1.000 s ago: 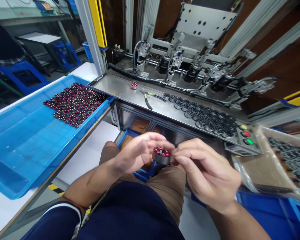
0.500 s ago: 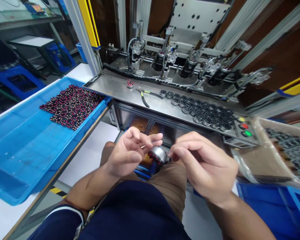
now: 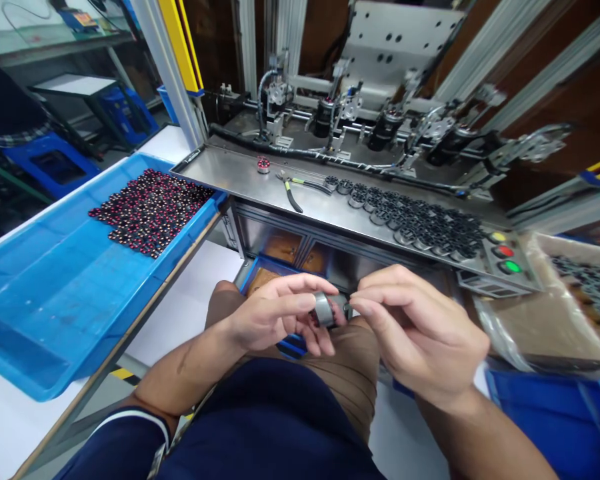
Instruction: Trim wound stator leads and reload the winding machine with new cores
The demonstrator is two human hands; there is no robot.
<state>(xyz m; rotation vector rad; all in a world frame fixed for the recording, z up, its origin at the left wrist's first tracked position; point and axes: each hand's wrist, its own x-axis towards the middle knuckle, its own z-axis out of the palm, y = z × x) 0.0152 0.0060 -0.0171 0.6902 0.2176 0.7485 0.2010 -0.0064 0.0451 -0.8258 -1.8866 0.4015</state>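
Above my lap, my left hand (image 3: pixel 285 313) holds a small round motor part (image 3: pixel 323 309) with a silver-grey rim and some dark red inside. The thumb and fingers curl round its rim. My right hand (image 3: pixel 415 327) is closed in a pinch at the dark, blurred right end of this part; what exactly sits between the fingertips is hidden. Beyond my hands, rows of black-spoked motor bells (image 3: pixel 405 213) with silver rims stand on the metal tray (image 3: pixel 225 170). A single red-and-silver motor part (image 3: pixel 263 165) stands near the pliers (image 3: pixel 293 193) with black and green handles.
To the left, a blue bin (image 3: pixel 45 293) holds many red-and-black wound parts (image 3: pixel 153 210). A machine with several black fixtures (image 3: pixel 386 127) is behind the tray. Push buttons (image 3: pixel 505 251) sit at its right end, beside a plastic-lined carton (image 3: pixel 535 313) of parts. Someone sits at far left.
My left hand has closed round the motor part, its fingers now wrapped on the rim. The part has turned, and my view has shifted slightly.
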